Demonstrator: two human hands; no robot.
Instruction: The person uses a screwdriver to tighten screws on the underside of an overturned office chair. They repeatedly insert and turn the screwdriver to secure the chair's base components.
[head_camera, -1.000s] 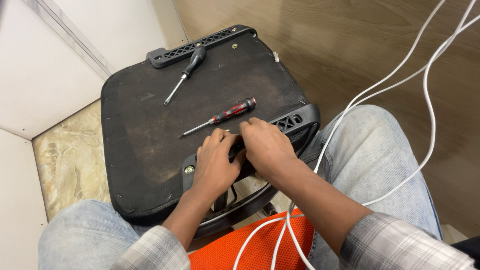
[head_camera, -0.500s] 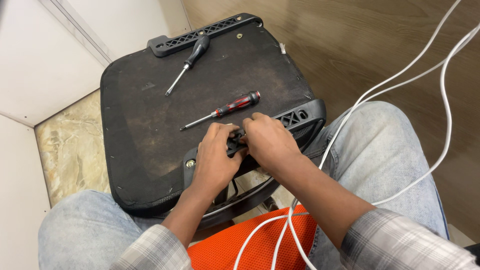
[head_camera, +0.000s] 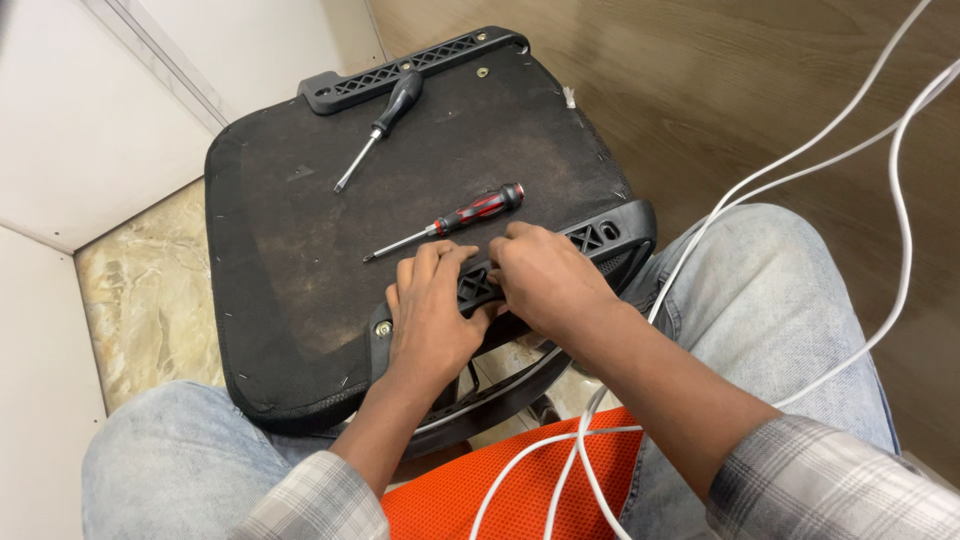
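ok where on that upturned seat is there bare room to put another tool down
The widest bare patch on the black seat base is its left half, between the black screwdriver and the left hand. A smaller patch lies right of the red and black screwdriver. The near edge is crowded: both hands, the right hand too, cover the plastic bracket.

You wear a long-sleeved plaid shirt in grey and white checks, its cuffs ending at mid-forearm above your bare left hand (head_camera: 432, 318) and right hand (head_camera: 548, 282). Your legs are covered by light blue, faded denim jeans with visible seams. The collar and the rest of the shirt lie out of view, so perhaps it is buttoned.
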